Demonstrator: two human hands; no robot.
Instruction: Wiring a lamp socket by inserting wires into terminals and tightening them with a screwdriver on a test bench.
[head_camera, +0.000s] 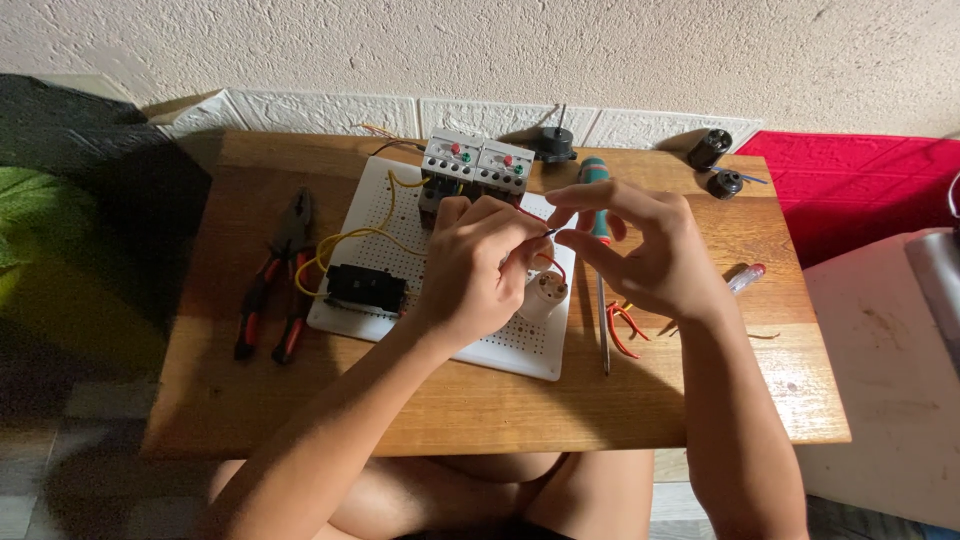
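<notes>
your left hand (480, 262) sits over the white perforated board (520, 345), fingers curled and pinching a thin red wire (545, 260) near its end. your right hand (640, 245) is just beside it, thumb and forefinger closed together at the same wire tip, other fingers fanned loose. the wire loops down to a small white lamp socket (545, 293) standing on the board right under your hands.

at the board's far edge, two grey switch units (478, 160) side by side, each with a red and a green dot on top. a black box (365, 287) sits at the board's left part, yellow wire (350, 240) running from it up toward the grey units.

left of the board on the wooden table (250, 400): red-handled pliers (278, 285). right of the board: teal-handled screwdriver (598, 215), partly behind your right hand, and small red snips (622, 325). two black round parts (715, 165) at the far right corner. no labels readable.
</notes>
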